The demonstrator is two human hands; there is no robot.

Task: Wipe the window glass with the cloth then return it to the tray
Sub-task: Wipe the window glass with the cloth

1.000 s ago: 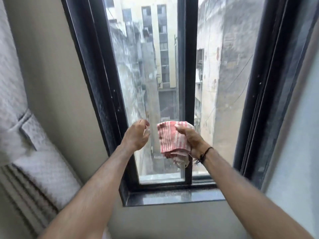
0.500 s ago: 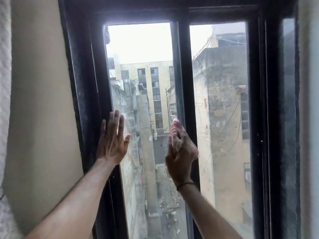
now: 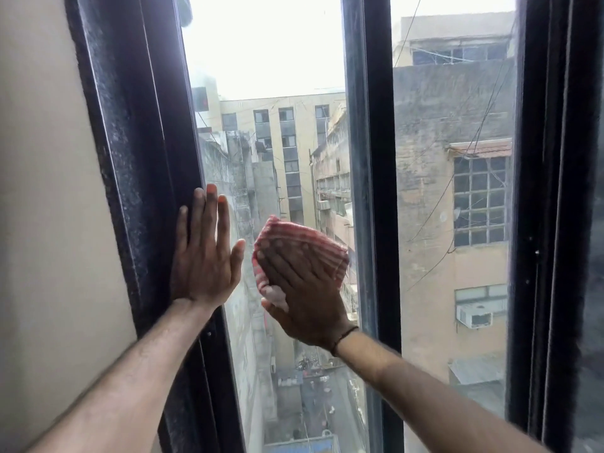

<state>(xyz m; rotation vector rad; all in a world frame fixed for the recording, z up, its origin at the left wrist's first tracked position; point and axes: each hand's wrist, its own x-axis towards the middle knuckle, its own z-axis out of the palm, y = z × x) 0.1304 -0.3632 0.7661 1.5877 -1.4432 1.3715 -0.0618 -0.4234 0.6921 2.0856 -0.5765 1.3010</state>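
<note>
A red-and-white striped cloth (image 3: 330, 246) is pressed flat against the left pane of the window glass (image 3: 277, 132). My right hand (image 3: 304, 289) lies over the cloth with its fingers spread, holding it to the pane. Flat and open, my left hand (image 3: 206, 256) rests on the black left frame (image 3: 140, 158), fingertips reaching onto the edge of the glass. No tray is in view.
A black centre mullion (image 3: 369, 158) splits the window into two panes, and the right pane (image 3: 454, 191) shows buildings outside. A beige wall (image 3: 45, 191) borders the frame at left, and a dark frame (image 3: 555, 223) stands at right.
Both hands rose from near the sill to mid-pane. The left hand opened flat onto the frame. The right hand went from gripping the bunched cloth to pressing it flat on the glass.
</note>
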